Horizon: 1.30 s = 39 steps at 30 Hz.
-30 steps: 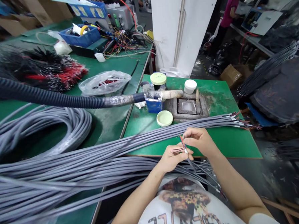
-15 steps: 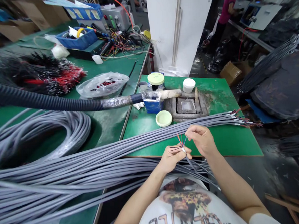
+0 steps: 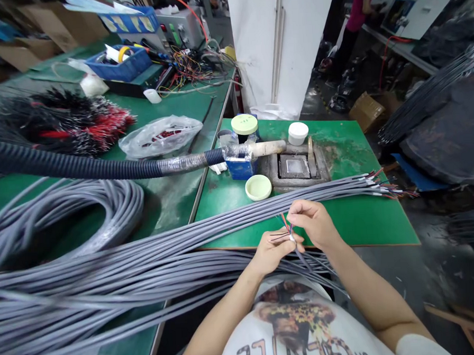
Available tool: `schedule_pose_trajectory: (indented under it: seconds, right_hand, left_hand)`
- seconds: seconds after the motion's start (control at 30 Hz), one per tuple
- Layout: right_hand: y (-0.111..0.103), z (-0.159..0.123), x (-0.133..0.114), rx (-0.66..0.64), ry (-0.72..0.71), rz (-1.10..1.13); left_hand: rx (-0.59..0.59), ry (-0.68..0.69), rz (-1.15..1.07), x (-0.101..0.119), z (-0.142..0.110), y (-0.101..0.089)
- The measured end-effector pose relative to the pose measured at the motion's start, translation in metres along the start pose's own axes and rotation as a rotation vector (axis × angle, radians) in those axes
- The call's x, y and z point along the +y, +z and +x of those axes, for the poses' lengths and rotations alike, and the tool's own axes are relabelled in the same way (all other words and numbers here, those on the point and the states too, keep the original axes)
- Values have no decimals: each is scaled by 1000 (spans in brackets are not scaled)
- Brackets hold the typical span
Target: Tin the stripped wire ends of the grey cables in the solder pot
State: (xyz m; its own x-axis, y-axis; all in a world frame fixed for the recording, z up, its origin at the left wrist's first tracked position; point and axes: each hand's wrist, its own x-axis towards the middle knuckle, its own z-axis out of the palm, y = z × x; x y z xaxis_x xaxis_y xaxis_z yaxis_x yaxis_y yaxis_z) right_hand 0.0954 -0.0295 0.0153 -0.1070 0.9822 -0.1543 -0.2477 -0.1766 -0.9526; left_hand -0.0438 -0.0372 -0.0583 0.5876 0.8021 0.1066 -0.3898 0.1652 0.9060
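My left hand (image 3: 271,252) holds the end of a grey multi-core cable (image 3: 292,239) at its white-sleeved tip. Thin coloured wires (image 3: 285,227) fan out of that tip in red, blue, black and orange. My right hand (image 3: 313,224) sits just above, with thumb and fingertips pinched on these thin wires. A long bundle of grey cables (image 3: 106,269) crosses under my forearms, and its far ends (image 3: 380,186) lie on the green bench with stripped tips.
A grey cable coil (image 3: 64,218) lies on the left bench. Beyond stand a corrugated hose (image 3: 81,168), a metal solder pot (image 3: 296,169), a green lid (image 3: 258,187), a white jar (image 3: 298,133) and tangled wires (image 3: 187,69). A person (image 3: 356,17) stands at the far right.
My right hand has moved slightly down and left, closer to the thin wires, which now fan less widely. The view has shifted slightly.
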Motion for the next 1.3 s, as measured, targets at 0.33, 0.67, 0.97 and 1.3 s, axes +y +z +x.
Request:
schedule_pose_trajectory:
  seconds: [0.33, 0.67, 0.97, 1.3]
  right_hand:
    - [-8, 22, -1, 267, -202, 266]
    - [-38, 4, -2, -18, -78, -209]
    - [-16, 0, -3, -90, -22, -123]
    - [-13, 18, 23, -136, 107, 84]
  left_hand:
    - [5, 30, 173, 3, -2, 9]
    - [47, -13, 103, 4, 0, 5]
    - [80, -111, -74, 0, 0, 8]
    - [-25, -81, -405, -1, -2, 7]
